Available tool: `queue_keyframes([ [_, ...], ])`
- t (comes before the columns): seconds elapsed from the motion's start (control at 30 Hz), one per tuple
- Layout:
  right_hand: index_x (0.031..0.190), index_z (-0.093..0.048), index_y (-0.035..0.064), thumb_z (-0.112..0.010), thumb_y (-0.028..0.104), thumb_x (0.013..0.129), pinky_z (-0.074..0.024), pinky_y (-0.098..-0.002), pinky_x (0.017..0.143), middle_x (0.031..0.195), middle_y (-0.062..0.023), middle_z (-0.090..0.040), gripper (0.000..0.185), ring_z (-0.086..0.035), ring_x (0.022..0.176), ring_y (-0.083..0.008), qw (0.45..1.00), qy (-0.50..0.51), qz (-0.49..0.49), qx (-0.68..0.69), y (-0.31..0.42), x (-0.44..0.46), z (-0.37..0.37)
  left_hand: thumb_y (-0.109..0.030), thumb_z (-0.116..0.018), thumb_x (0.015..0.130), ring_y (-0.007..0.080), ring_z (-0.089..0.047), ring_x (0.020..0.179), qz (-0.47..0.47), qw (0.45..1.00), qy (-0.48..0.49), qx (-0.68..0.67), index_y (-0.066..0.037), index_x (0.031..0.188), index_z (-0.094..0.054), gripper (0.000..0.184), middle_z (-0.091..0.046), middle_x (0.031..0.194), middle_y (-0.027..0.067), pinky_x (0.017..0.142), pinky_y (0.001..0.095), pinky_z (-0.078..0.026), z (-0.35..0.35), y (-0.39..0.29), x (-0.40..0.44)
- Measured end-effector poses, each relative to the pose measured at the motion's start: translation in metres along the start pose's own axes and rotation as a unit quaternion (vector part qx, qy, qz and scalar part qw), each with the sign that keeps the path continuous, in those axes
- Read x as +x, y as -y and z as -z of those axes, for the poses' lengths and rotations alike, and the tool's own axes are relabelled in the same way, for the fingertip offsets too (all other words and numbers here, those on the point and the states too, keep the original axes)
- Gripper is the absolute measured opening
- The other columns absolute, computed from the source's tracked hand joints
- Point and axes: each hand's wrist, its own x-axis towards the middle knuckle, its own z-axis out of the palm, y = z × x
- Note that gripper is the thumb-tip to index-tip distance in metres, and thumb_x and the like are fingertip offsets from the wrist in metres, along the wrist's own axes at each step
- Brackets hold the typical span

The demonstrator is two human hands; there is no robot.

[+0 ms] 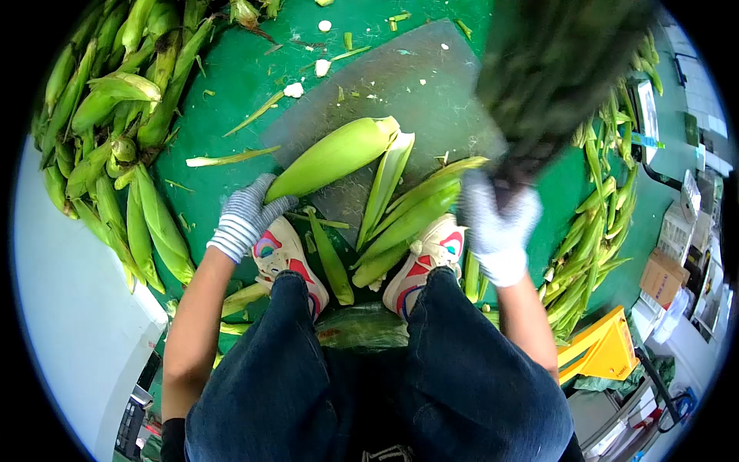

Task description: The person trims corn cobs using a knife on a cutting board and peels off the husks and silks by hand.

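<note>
a tool (pixel 573 81), dark and blurred, hangs right of the cob (pixel 331 158), the right hand (pixel 500 225) wrapped round its end. the left hand (pixel 252 213), partly closed, grips the cob's left end over the mat (pixel 439 73). a stray swing could strike those fingers; a slack grip could let the cob roll.

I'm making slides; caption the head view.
Left hand holds a corn ear over a grey mat; right hand grips a blurred dark tool.

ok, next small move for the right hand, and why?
Probably lower the blurred dark tool toward the pale end of the corn ear: the right hand holds it raised, while the left hand grips the other end, clear of that spot.
</note>
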Motion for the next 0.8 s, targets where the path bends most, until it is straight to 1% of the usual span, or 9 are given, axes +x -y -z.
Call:
queue_keyframes([
  [0.1, 0.099, -0.055, -0.0024, -0.064, 0.018, 0.082, -0.0484, -0.0349, 0.066, 0.081, -0.0155, -0.064, 0.028, -0.059, 0.069, -0.0230, 0.978, 0.148, -0.013, -0.149, -0.152, 0.007, -0.054, -0.044, -0.062, 0.080, 0.0373, -0.062, 0.083, 0.004, 0.999, 0.007, 0.053, -0.009, 0.109, -0.056, 0.045, -0.064, 0.088, 0.0200, 0.072, 0.0431, -0.048, 0.009, -0.015, -0.003],
  [0.27, 0.084, -0.054, -0.0041, -0.064, 0.024, 0.082, -0.0393, -0.0346, 0.055, 0.063, -0.0071, -0.050, 0.030, -0.039, 0.059, -0.0143, 0.981, 0.145, -0.123, -0.024, -0.120, 0.003, -0.048, -0.048, -0.064, 0.077, 0.0387, -0.061, 0.087, -0.012, 0.999, 0.004, 0.031, -0.011, 0.109, -0.056, 0.050, -0.064, 0.095, 0.0197, 0.079, 0.0444, -0.047, -0.005, 0.012, -0.008],
  [0.47, 0.098, -0.057, -0.0036, -0.067, 0.017, 0.080, -0.0480, -0.0294, 0.067, 0.082, -0.0192, -0.062, 0.029, -0.060, 0.074, -0.0209, 0.995, 0.046, -0.009, 0.083, -0.042, -0.005, -0.020, -0.046, -0.064, 0.078, 0.0389, -0.061, 0.086, 0.007, 0.999, -0.021, 0.049, -0.012, 0.112, -0.057, 0.049, -0.064, 0.095, 0.0194, 0.077, 0.0432, -0.048, 0.004, -0.004, 0.001],
  [0.53, 0.105, -0.058, -0.0087, -0.062, 0.010, 0.083, -0.0498, -0.0338, 0.071, 0.092, -0.0202, -0.065, 0.029, -0.062, 0.083, -0.0197, 0.985, 0.138, -0.100, -0.024, -0.034, 0.002, -0.018, -0.046, -0.065, 0.076, 0.0390, -0.060, 0.087, 0.035, 0.999, 0.012, 0.027, -0.013, 0.113, -0.057, 0.051, -0.063, 0.099, 0.0185, 0.078, 0.0436, -0.049, 0.007, -0.008, 0.004],
  [0.63, 0.110, -0.057, -0.0033, -0.059, 0.027, 0.084, -0.0481, -0.0402, 0.074, 0.098, -0.0255, -0.063, 0.040, -0.061, 0.086, -0.0371, 0.957, 0.208, -0.134, -0.150, -0.124, 0.001, -0.045, -0.046, -0.067, 0.074, 0.0383, -0.061, 0.087, 0.007, 0.995, -0.047, 0.088, -0.014, 0.114, -0.056, 0.052, -0.063, 0.099, 0.0194, 0.079, 0.0447, -0.048, -0.002, 0.001, -0.001],
  [0.67, 0.107, -0.057, -0.0036, -0.060, 0.027, 0.083, -0.0480, -0.0392, 0.071, 0.091, -0.0234, -0.064, 0.039, -0.061, 0.081, -0.0338, 0.970, 0.132, 0.056, -0.195, -0.156, 0.006, -0.053, -0.047, -0.067, 0.074, 0.0376, -0.058, 0.098, 0.003, 0.995, -0.040, 0.092, -0.013, 0.116, -0.055, 0.055, -0.061, 0.105, 0.0212, 0.083, 0.0451, -0.046, -0.006, 0.005, 0.004],
  [0.73, 0.100, -0.057, -0.0038, -0.062, 0.027, 0.082, -0.0470, -0.0368, 0.066, 0.078, -0.0174, -0.062, 0.036, -0.057, 0.070, -0.0255, 0.977, 0.134, 0.043, -0.158, -0.145, 0.002, -0.055, -0.037, -0.069, 0.072, 0.0370, -0.050, 0.108, -0.042, 0.981, -0.078, 0.173, -0.011, 0.118, -0.053, 0.056, -0.053, 0.114, 0.0200, 0.090, 0.0448, -0.042, -0.007, 0.002, 0.004],
  [0.77, 0.096, -0.057, -0.0038, -0.063, 0.027, 0.081, -0.0461, -0.0354, 0.063, 0.071, -0.0135, -0.060, 0.035, -0.053, 0.064, -0.0205, 0.964, 0.203, -0.149, -0.088, -0.135, -0.001, -0.046, -0.033, -0.071, 0.070, 0.0364, -0.048, 0.108, 0.006, 0.980, -0.075, 0.183, -0.010, 0.119, -0.052, 0.057, -0.051, 0.116, 0.0185, 0.091, 0.0445, -0.042, -0.011, -0.008, 0.005],
  [0.8, 0.088, -0.055, -0.0038, -0.064, 0.028, 0.080, -0.0428, -0.0330, 0.057, 0.064, -0.0077, -0.052, 0.034, -0.044, 0.060, -0.0140, 0.964, 0.206, -0.164, -0.037, -0.141, 0.000, -0.047, -0.026, -0.072, 0.066, 0.0345, -0.049, 0.104, -0.051, 0.975, -0.121, 0.177, -0.009, 0.119, -0.051, 0.060, -0.048, 0.114, 0.0163, 0.090, 0.0443, -0.042, -0.003, -0.033, 0.008],
])
